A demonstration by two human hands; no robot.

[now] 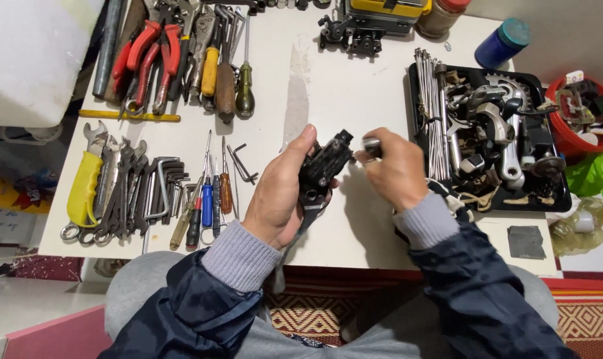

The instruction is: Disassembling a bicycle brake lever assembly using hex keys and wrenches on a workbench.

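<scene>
A white table (355, 86) is seen from above, with two hands held over its near middle. A black metal bicycle part (320, 169) is gripped in the left hand (280, 193), with the fingers wrapped round its lower end and the thumb laid along its left side. The part is held just above the table, tilted up towards the right. A small silver-tipped tool (371, 146) is pinched in the curled fingers of the right hand (396, 171), with its tip just beside the upper end of the black part. Screwdrivers (208, 199) and spanners (119, 193) are laid out to the left. Red-handled pliers (148, 60) lie at the far left. A black tray (559, 199) of bicycle components is set to the right.
</scene>
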